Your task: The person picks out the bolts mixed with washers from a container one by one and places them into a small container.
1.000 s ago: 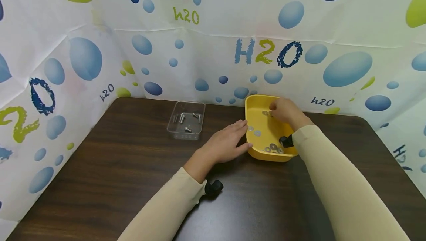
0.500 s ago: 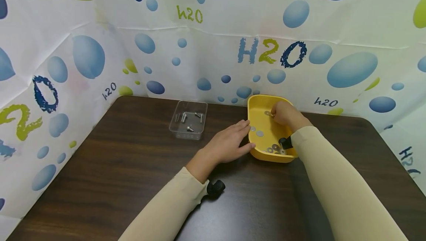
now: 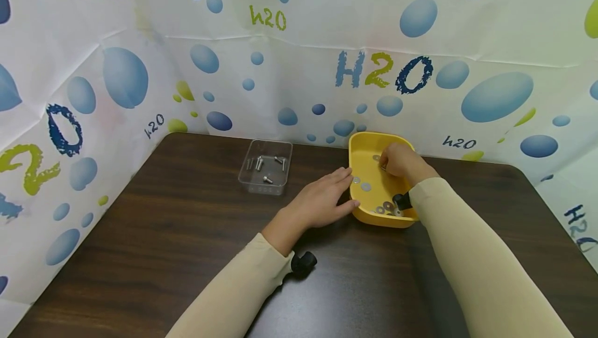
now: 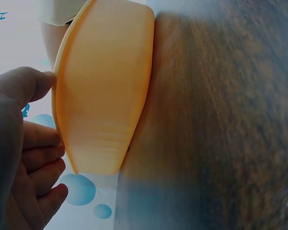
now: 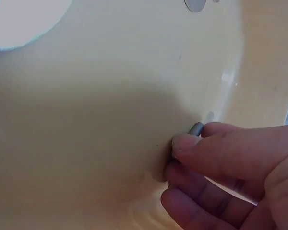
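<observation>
A yellow bin [image 3: 374,219] stands at the back right of the table. My left hand [image 3: 319,200] rests against its left side, thumb and fingertips touching the rim, as the left wrist view also shows. Inside the bin, my right hand [image 3: 403,160] pinches a small grey metal bolt [image 5: 197,128] between thumb and fingers; its end sticks out and most of it is hidden. Several flat metal washers [image 3: 366,187] lie on the bin floor, many of them near its front edge.
A clear plastic box [image 3: 265,188] with several bolts [image 3: 259,163] stands left of the bin. Behind the dark wooden table [image 3: 154,234] hangs a white patterned sheet [image 3: 308,83]. A small black device [image 3: 303,262] sits at the left sleeve cuff.
My right hand has lowered slightly inside the bin, its fingers closing round the bolt. The left hand stays at the rim. The whole head view has shifted a little.
</observation>
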The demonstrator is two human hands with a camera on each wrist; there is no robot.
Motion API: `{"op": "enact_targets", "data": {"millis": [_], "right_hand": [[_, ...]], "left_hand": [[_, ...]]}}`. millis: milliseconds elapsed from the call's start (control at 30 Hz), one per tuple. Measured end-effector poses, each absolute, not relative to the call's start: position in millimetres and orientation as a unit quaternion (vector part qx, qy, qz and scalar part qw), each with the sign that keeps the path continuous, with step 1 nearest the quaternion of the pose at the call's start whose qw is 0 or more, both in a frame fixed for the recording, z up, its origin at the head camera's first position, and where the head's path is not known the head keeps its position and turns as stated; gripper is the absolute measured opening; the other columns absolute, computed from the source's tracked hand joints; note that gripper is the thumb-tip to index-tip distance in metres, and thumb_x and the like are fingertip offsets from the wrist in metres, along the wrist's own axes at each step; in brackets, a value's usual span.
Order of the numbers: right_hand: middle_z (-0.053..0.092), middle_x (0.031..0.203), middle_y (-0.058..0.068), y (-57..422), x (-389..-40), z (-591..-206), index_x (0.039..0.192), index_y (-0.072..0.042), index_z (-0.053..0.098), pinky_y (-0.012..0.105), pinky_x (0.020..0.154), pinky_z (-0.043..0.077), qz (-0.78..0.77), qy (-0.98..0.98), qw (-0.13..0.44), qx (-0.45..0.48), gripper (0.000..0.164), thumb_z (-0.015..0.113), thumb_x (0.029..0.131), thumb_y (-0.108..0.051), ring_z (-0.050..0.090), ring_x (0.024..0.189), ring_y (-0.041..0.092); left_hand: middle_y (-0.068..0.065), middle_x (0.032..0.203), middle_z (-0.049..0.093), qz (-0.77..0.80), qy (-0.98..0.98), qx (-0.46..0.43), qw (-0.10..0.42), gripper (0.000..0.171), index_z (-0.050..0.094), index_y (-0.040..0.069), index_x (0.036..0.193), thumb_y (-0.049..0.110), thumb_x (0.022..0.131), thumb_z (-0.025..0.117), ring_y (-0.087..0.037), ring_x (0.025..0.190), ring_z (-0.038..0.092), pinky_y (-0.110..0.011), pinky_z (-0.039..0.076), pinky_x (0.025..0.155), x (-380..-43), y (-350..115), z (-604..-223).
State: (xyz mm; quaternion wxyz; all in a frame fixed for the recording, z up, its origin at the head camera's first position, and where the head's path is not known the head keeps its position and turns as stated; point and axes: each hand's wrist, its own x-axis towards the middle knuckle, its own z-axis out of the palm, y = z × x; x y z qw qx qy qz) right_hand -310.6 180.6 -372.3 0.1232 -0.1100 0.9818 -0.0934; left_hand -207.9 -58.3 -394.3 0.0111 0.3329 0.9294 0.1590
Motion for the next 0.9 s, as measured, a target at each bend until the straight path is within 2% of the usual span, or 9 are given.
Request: {"op": "enact_targets", "data": {"millis": [100, 167, 333, 467, 633, 700, 800, 900], "right_hand": [[0.069, 0.104, 0.016, 180.6, -310.5, -373.2, 0.113, 0.0, 0.073, 0.031, 0.073, 0.053, -0.1, 0.98, 0.13, -0.109, 0.034, 0.062, 0.082, 0.007, 0.059, 0.086, 0.026], [0.069, 0.103, 0.016, 180.6, -310.2, -374.0, 0.115, -0.001, 0.072, 0.03, 0.071, 0.052, -0.103, 0.979, 0.136, -0.109, 0.035, 0.062, 0.083, 0.006, 0.058, 0.085, 0.026], [0.066, 0.117, 0.018, 179.7, -308.1, -374.2, 0.121, -0.005, 0.07, 0.036, 0.079, 0.055, -0.109, 0.977, 0.152, -0.105, 0.037, 0.064, 0.085, 0.001, 0.057, 0.089, 0.028], [0.065, 0.121, 0.018, 178.7, -307.7, -374.4, 0.12, -0.007, 0.071, 0.037, 0.081, 0.055, -0.103, 0.977, 0.156, -0.105, 0.036, 0.065, 0.085, 0.0, 0.057, 0.089, 0.027], [0.061, 0.132, 0.018, 176.4, -306.5, -374.4, 0.123, -0.008, 0.07, 0.045, 0.094, 0.053, -0.113, 0.974, 0.177, -0.086, 0.035, 0.065, 0.089, -0.003, 0.058, 0.099, 0.03], [0.06, 0.134, 0.02, 175.5, -305.8, -374.0, 0.123, -0.006, 0.069, 0.046, 0.096, 0.053, -0.112, 0.973, 0.177, -0.094, 0.034, 0.064, 0.09, -0.003, 0.059, 0.102, 0.03], [0.065, 0.124, 0.018, 175.3, -305.5, -373.3, 0.117, -0.003, 0.072, 0.039, 0.088, 0.056, -0.113, 0.974, 0.165, -0.106, 0.03, 0.067, 0.088, -0.002, 0.06, 0.094, 0.027], [0.07, 0.105, 0.016, 175.7, -306.1, -371.8, 0.106, -0.002, 0.075, 0.031, 0.072, 0.056, -0.12, 0.974, 0.151, -0.114, 0.021, 0.068, 0.087, -0.003, 0.061, 0.08, 0.023]], "left_hand": [[-0.004, 0.164, 0.024, 0.161, 0.929, 0.333, 0.013, 0.07, 0.033, 0.01, 0.154, 0.053, 0.1, 0.046, -0.016, 0.151, 0.02, -0.036, 0.024, 0.121, -207.9, -58.2, -393.7], [-0.004, 0.164, 0.024, 0.162, 0.929, 0.333, 0.014, 0.07, 0.033, 0.01, 0.154, 0.053, 0.1, 0.046, -0.016, 0.151, 0.02, -0.036, 0.024, 0.121, -207.7, -58.2, -393.2], [-0.003, 0.164, 0.023, 0.161, 0.929, 0.332, 0.017, 0.07, 0.033, 0.011, 0.155, 0.053, 0.1, 0.046, -0.016, 0.151, 0.019, -0.036, 0.024, 0.121, -207.1, -58.0, -392.2], [-0.002, 0.164, 0.022, 0.161, 0.93, 0.33, 0.021, 0.07, 0.032, 0.011, 0.155, 0.054, 0.1, 0.045, -0.015, 0.151, 0.019, -0.036, 0.024, 0.121, -207.0, -57.7, -392.1], [-0.003, 0.164, 0.023, 0.163, 0.93, 0.329, 0.019, 0.071, 0.033, 0.011, 0.155, 0.053, 0.1, 0.047, -0.016, 0.151, 0.019, -0.036, 0.025, 0.121, -207.3, -58.2, -392.5], [-0.003, 0.164, 0.023, 0.162, 0.93, 0.329, 0.018, 0.07, 0.033, 0.011, 0.154, 0.053, 0.1, 0.047, -0.016, 0.151, 0.02, -0.036, 0.025, 0.121, -207.4, -58.3, -392.8], [-0.003, 0.164, 0.024, 0.162, 0.93, 0.33, 0.016, 0.07, 0.033, 0.01, 0.154, 0.053, 0.1, 0.047, -0.016, 0.151, 0.02, -0.036, 0.025, 0.121, -207.2, -58.1, -392.9], [-0.003, 0.164, 0.024, 0.162, 0.93, 0.33, 0.015, 0.07, 0.034, 0.01, 0.154, 0.053, 0.1, 0.047, -0.016, 0.151, 0.02, -0.036, 0.024, 0.121, -206.8, -57.9, -392.5]]}}
